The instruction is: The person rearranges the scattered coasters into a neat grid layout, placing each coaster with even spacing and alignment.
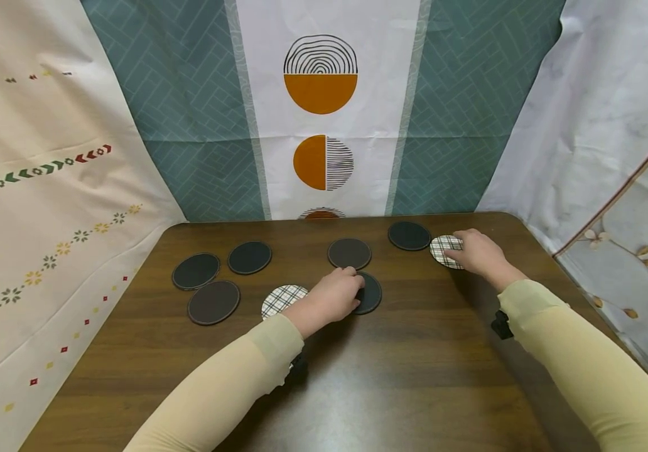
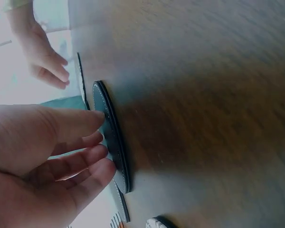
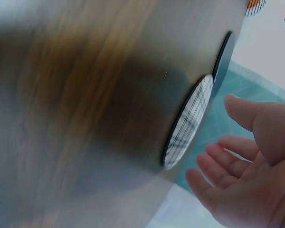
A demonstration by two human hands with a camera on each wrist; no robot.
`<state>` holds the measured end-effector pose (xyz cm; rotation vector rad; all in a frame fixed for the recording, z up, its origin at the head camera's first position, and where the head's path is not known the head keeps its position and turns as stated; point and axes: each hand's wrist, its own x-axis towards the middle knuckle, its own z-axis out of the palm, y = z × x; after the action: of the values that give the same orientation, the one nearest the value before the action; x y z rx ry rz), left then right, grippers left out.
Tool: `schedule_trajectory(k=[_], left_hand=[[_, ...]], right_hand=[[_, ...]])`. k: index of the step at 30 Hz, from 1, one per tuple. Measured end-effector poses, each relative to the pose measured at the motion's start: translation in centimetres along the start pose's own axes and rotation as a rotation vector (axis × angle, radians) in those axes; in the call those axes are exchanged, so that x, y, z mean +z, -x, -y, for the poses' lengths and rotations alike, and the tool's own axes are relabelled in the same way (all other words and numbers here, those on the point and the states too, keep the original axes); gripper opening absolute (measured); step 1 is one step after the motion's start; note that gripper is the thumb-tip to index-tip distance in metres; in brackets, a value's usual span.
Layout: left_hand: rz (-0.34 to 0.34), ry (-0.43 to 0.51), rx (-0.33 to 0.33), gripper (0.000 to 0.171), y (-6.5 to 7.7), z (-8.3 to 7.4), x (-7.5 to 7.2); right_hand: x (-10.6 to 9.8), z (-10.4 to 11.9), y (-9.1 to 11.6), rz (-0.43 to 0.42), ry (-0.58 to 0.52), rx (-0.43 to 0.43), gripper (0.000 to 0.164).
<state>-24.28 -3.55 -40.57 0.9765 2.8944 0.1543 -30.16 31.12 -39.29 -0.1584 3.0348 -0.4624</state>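
My left hand (image 1: 332, 295) reaches over a round dark coaster (image 1: 370, 294) with a stitched rim, in the middle of the table. In the left wrist view its thumb and bent fingertips are at the face of that coaster (image 2: 113, 137); whether they press on it I cannot tell. My right hand (image 1: 479, 253) is over a plaid white coaster (image 1: 444, 252) at the right. The right wrist view shows its fingers loosely spread, apart from the plaid coaster (image 3: 189, 123), with nothing held. A second plaid coaster (image 1: 282, 299) lies partly behind my left wrist.
A brown coaster (image 1: 349, 253) lies just behind the left hand, and a black one (image 1: 409, 235) borders the right plaid coaster. At the left lie two black coasters, one far left (image 1: 196, 271), and a brown coaster (image 1: 213, 302). Patterned cloths (image 1: 194, 113) hang around the wooden table (image 1: 392, 376).
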Motion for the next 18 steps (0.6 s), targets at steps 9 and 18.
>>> schedule_trajectory(k=[9,18], left_hand=[[0.015,-0.007,-0.003,0.034,-0.2,-0.1,-0.2],[0.026,-0.002,-0.010,0.034,-0.3,-0.1,-0.3]], right_hand=[[-1.0,-2.1,-0.2,0.049,-0.013,0.019,0.072],[-1.5,-3.5,-1.3,0.146,-0.033,0.048,0.081]])
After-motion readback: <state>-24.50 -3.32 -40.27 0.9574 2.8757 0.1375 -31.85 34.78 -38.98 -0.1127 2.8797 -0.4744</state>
